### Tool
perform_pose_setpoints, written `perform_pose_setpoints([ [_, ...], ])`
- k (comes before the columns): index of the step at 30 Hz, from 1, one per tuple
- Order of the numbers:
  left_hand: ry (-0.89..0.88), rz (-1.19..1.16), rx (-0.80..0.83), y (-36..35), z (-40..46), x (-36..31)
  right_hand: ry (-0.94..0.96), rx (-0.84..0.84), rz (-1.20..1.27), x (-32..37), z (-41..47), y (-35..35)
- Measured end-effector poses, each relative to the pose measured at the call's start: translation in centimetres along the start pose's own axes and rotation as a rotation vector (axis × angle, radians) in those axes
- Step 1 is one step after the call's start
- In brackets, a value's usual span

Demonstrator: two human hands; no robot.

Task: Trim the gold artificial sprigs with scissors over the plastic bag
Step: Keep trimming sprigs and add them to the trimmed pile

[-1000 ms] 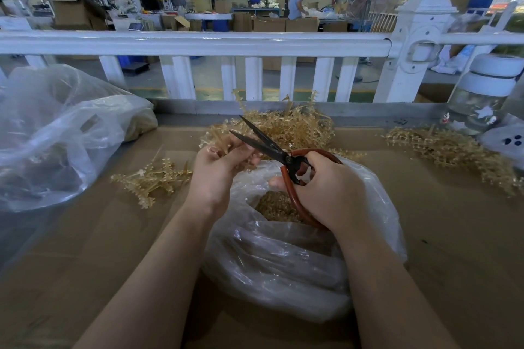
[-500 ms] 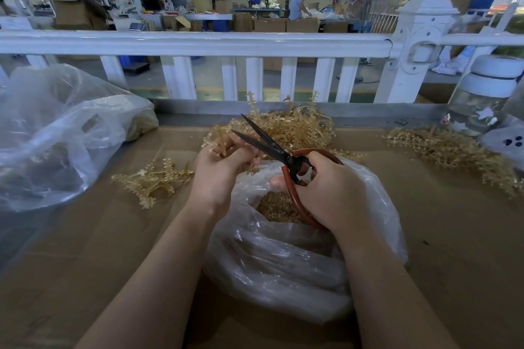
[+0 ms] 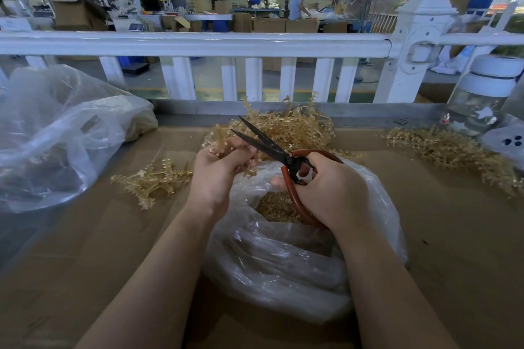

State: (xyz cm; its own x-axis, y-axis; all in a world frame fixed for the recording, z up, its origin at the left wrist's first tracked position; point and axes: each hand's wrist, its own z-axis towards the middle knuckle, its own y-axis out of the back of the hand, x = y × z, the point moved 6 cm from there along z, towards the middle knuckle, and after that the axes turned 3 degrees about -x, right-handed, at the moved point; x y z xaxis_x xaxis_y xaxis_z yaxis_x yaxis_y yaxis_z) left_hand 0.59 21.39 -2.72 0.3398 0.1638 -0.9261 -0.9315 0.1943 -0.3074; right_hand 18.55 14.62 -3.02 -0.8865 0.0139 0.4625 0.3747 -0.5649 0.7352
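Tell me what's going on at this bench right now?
A person is trimming gold sprigs. The left hand pinches one gold sprig over the open plastic bag, while the right hand grips the red-handled scissors, blades open beside the sprig. Cut bits lie in the bag; more sprigs sit piled behind on the cardboard-covered table.
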Motion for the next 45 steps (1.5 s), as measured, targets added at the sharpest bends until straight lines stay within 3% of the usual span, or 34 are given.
perform_pose_setpoints([
  [33,0.015,-0.009,0.034,-0.3,-0.2,-0.6,0.032,-0.1,0.013,0.0,-0.1,0.1],
  [39,0.086,0.021,-0.029,0.1,-0.2,-0.1,-0.033,-0.024,0.103,-0.5,-0.1,-0.5],
  [45,0.162,0.114,0.014,-0.5,-0.5,0.8,-0.138,0.077,0.314,-0.7,0.0,-1.6],
])
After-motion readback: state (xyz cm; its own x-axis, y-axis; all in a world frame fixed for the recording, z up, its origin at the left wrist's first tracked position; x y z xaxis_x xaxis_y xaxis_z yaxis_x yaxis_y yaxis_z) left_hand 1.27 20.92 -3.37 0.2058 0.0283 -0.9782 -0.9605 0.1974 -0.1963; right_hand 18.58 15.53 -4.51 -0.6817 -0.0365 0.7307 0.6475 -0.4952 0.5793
